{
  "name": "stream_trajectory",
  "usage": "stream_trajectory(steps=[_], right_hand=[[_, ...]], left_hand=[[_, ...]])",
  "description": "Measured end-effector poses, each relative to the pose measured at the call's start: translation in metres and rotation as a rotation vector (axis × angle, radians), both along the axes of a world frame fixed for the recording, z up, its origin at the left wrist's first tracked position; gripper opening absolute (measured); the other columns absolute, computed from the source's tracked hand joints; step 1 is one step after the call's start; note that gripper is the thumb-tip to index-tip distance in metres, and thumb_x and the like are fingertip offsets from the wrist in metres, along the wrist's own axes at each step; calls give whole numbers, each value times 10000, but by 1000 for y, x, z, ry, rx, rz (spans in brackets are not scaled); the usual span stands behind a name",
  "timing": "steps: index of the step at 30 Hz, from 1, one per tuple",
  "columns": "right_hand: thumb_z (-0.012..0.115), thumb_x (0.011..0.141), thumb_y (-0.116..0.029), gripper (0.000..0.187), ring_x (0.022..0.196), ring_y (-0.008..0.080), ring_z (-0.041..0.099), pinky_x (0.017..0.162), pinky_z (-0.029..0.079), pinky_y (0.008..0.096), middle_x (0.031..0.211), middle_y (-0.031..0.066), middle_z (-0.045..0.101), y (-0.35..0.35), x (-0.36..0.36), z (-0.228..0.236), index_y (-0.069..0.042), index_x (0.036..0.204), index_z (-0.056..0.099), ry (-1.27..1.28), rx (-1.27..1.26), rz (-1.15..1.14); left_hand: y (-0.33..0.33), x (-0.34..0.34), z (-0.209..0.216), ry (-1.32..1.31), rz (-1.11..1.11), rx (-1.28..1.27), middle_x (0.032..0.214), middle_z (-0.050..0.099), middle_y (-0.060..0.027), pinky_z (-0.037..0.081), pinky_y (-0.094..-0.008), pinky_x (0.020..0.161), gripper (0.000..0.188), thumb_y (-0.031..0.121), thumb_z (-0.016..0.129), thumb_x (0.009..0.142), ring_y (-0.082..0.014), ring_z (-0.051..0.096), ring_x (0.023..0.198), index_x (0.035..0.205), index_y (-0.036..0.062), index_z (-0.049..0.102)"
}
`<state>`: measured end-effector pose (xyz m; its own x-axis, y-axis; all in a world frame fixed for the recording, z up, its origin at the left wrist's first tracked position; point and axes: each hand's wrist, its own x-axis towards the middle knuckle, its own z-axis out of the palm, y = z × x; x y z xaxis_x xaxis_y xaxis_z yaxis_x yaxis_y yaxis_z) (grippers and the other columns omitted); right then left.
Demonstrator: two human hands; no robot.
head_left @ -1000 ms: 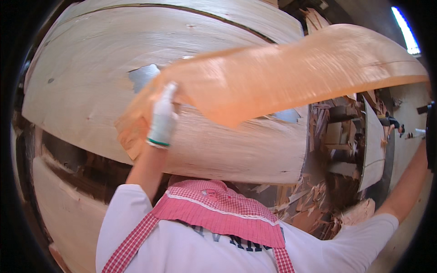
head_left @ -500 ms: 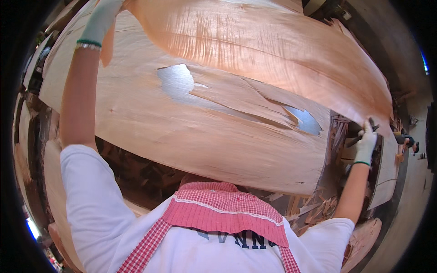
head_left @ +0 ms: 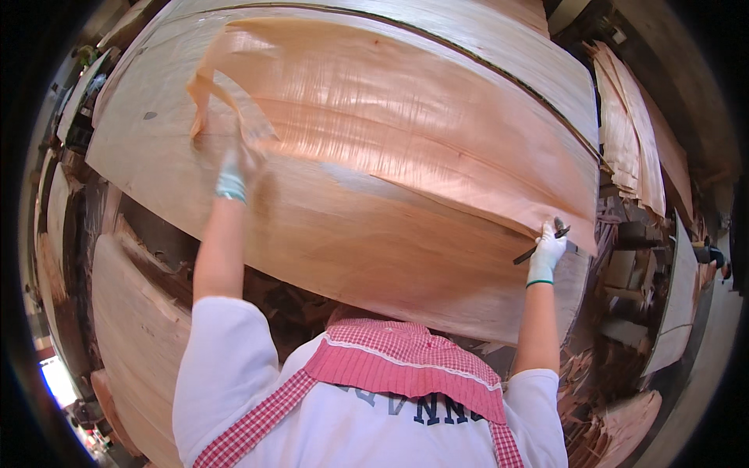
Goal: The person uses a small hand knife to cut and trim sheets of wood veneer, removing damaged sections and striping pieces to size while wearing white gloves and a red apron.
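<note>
A thin orange-tan wood veneer sheet (head_left: 374, 86) lies over a larger pale veneer sheet (head_left: 335, 242), its near edge slightly lifted. The upper sheet's left end is torn, with a curled strip. Right by that strip is my left hand (head_left: 238, 164), gloved in white and smeared by motion, so its fingers cannot be read. At the sheet's near right corner my gloved right hand (head_left: 549, 248) is closed around a dark, slim, knife-like tool (head_left: 524, 256). Its fingers touch the veneer edge; whether they also pinch it is unclear. A bare silvery patch (head_left: 351, 178) shows beside the upper sheet's near edge.
Long veneer strips (head_left: 628, 132) hang beyond the stack's right end. Veneer scraps (head_left: 577, 374) litter the area at lower right. Another pale board (head_left: 133, 312) stands low on the left. A dark seam (head_left: 499, 70) crosses the far side of the stack.
The orange-tan sheet has come down toward me and left, now covering most of the torn gaps. My left hand moved nearer and right; my right hand moved left, still with the tool.
</note>
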<state>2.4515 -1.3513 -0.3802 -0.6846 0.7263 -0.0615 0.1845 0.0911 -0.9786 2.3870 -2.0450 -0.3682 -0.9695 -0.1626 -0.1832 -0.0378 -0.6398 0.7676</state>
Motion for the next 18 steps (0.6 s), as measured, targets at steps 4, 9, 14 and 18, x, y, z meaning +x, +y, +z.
stream_trajectory(steps=[4,9,14,18], right_hand=[[624,899,-45,338,621,56,497,437,366,203,955,16,615,-5,7,-18,-33,1228,548,-33,20,-40],[622,906,-63,329,670,69,542,444,391,197,1018,38,625,-6,8,-23,-35,1225,546,-94,55,43],[606,905,-105,355,703,103,568,439,453,231,1031,56,607,3,10,-25,-55,1249,540,-253,131,102],[591,913,-142,346,737,116,579,444,465,239,1095,67,597,8,14,-29,-46,1242,546,-254,73,96]], left_hand=[[86,59,-42,-170,-1,315,1432,377,-201,377,-430,1099,915,635,537,879,-302,385,1337,1452,-26,267],[122,59,-35,-281,169,239,1527,268,-176,339,-456,1112,880,633,490,910,-311,295,1403,1449,-30,279],[178,17,-8,-489,365,-373,1401,390,-190,395,-421,1034,821,518,620,894,-280,420,1267,1412,-44,319],[181,26,-14,-302,453,-854,1206,521,-170,429,-355,948,685,322,732,855,-237,509,1099,1295,-80,394]])
